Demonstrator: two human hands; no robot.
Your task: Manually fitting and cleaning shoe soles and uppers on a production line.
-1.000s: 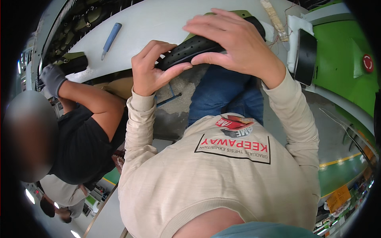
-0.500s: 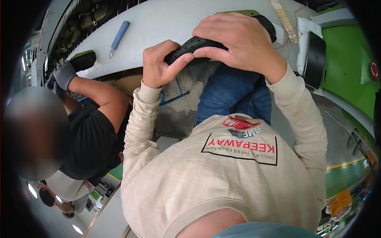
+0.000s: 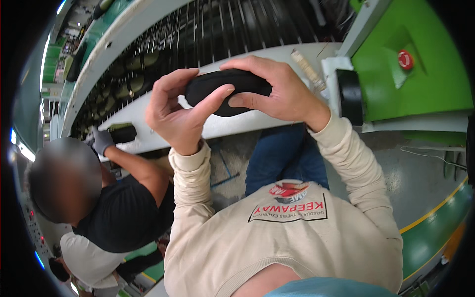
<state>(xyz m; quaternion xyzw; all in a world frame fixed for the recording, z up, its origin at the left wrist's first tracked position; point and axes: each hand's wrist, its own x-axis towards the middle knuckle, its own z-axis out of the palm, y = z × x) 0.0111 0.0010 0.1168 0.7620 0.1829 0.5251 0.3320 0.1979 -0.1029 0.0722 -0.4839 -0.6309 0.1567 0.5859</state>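
Between my hands, above the white table edge, is a black, rounded shoe upper (image 3: 225, 79), its smooth curved side turned up toward me. My left hand (image 3: 173, 109) grips its left end, with the thumb lying across the front and the fingers behind. At the other end my right hand (image 3: 277, 91) wraps over the top, thumb pressed on the near face close to my left thumb. Any last inside the upper is hidden in this view.
A co-worker's grey-gloved hand (image 3: 103, 141) touches a similar black piece (image 3: 122, 133) at left. Behind the white table (image 3: 208, 129) runs a conveyor of metal rods (image 3: 217, 29) with several green lasts (image 3: 131, 86). A tan wrapped stick (image 3: 308, 69), black pad (image 3: 349, 96) and green machine (image 3: 376, 59) are at right.
My hands have turned the shoe upper, so its perforated edge and green part no longer show. My view has shifted, bringing more of the conveyor in.
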